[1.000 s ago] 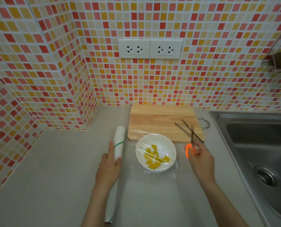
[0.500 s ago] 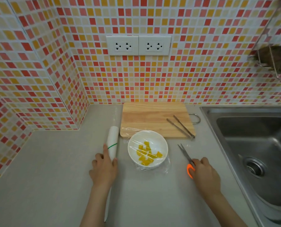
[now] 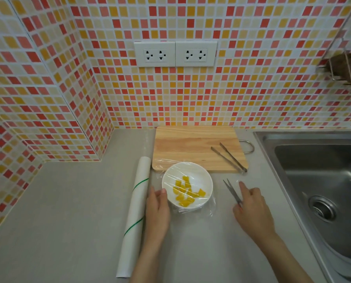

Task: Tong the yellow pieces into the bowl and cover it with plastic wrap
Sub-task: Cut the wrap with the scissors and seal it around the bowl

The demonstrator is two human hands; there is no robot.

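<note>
The left grip (image 3: 157,209) rests loosely open against the white bowl (image 3: 187,185) on the counter (image 3: 68,211); the right grip (image 3: 250,209) lies on the scissors (image 3: 231,193), its closure hidden. The yellow pieces (image 3: 187,194) sit inside under plastic wrap (image 3: 191,176), so only tucking the edges seems left.

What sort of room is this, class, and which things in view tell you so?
Most likely a home kitchen counter. A steel sink is set into the worktop, a wooden cutting board with tongs lies against a mosaic-tiled wall, and a wrapped bowl of yellow pieces sits in front.
</note>
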